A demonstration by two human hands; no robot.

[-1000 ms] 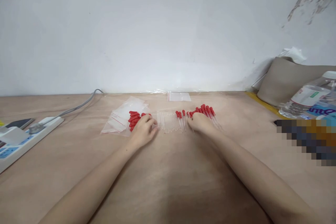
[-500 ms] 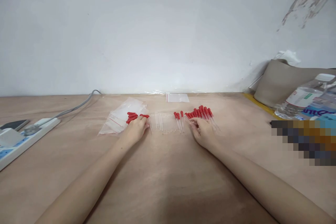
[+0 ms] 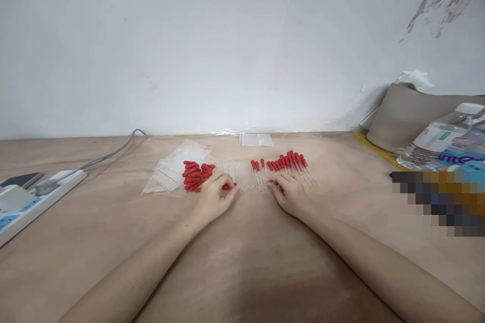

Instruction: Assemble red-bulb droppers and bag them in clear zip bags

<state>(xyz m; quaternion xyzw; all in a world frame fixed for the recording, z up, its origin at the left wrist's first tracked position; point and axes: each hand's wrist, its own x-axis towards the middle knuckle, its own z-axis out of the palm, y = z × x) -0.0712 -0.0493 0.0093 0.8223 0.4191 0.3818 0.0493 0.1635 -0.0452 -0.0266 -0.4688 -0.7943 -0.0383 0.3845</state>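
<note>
Desk first, being the biggest thing there, with everything that mattered spread in a loose band across the middle. Then the plastic bags off to the left, heap of red bulbs overlapping their edge.

Next size down, the hands, and that's where stuff changed. Half a second earlier the left hand was down at the heap; now it had come over toward the middle. The right hand was in about the same spot, just in front of the bulb-topped tubes. The row of bare tubes lay between the two, too faint to count.

Smallest bits: the right hand had a thin clear tube in its fingertips, lower than before and pointing left. The left pinched one red bulb between finger and thumb. So imo the change meant one of each part was now in hand at the same time, facing each other but well apart, nothing joined yet
</note>
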